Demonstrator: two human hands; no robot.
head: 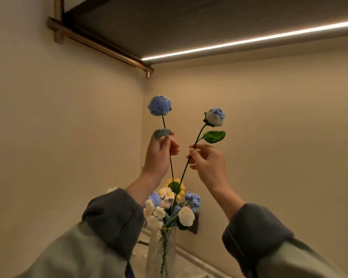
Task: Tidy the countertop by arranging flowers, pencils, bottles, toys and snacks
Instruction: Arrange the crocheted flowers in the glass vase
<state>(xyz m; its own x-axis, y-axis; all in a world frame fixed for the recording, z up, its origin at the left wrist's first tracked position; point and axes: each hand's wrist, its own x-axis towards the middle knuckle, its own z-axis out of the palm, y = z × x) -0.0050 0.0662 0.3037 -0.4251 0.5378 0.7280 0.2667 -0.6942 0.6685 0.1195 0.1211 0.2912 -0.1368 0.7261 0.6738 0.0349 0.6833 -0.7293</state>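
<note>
My left hand (159, 155) pinches the dark stem of a round blue crochet flower (159, 105), just under its grey-blue leaf. My right hand (208, 163) pinches the green stem of a pale blue crochet rose (215, 116) below its green leaf (214, 136). Both flowers are raised high, and their stems slant down and cross above a clear glass vase (161, 251). The vase holds a bunch (172, 205) of white, blue and yellow crochet flowers. The stem ends are lost among the bunch.
The vase stands on a pale countertop (191, 263) in a wall corner. A dark shelf with a lit strip (249, 40) and a brass rail (100, 44) hangs overhead. A dark wall socket (196, 222) sits behind the bunch.
</note>
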